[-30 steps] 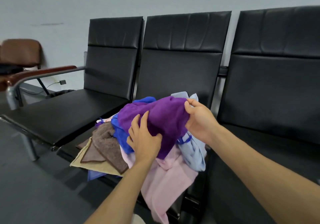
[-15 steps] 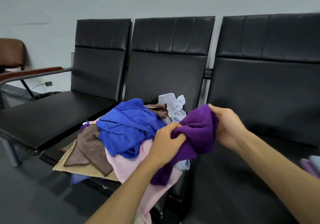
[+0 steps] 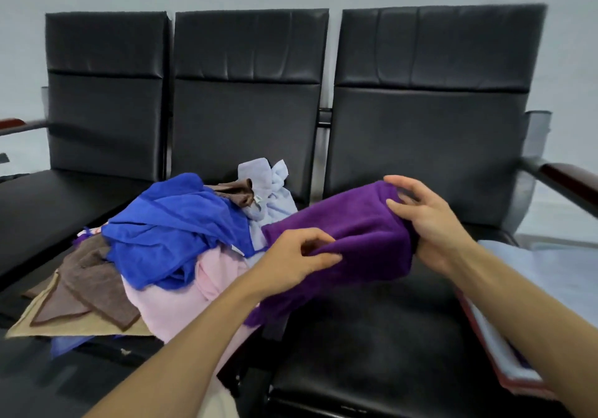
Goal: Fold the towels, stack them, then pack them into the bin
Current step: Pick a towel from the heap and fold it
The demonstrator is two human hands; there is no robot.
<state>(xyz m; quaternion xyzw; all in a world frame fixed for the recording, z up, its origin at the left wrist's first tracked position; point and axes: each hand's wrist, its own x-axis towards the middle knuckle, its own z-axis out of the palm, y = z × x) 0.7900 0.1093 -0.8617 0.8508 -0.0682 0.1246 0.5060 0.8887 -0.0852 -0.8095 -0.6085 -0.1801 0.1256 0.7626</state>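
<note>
Limpness marked the purple towel (image 3: 352, 233) beside the pile (image 3: 168, 223), seemingly light, best held by corners, edges pinched by left hand (image 3: 291, 259) and right hand (image 3: 427, 223).

Fleecy purple towel (image 3: 352, 236); glossy leatherette seats (image 3: 249, 94)

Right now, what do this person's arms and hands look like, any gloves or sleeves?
The left hand and right hand are bare: no gloves, rings, watch or bracelet show. Both forearms are bare as well, with no sleeve in view.
</note>
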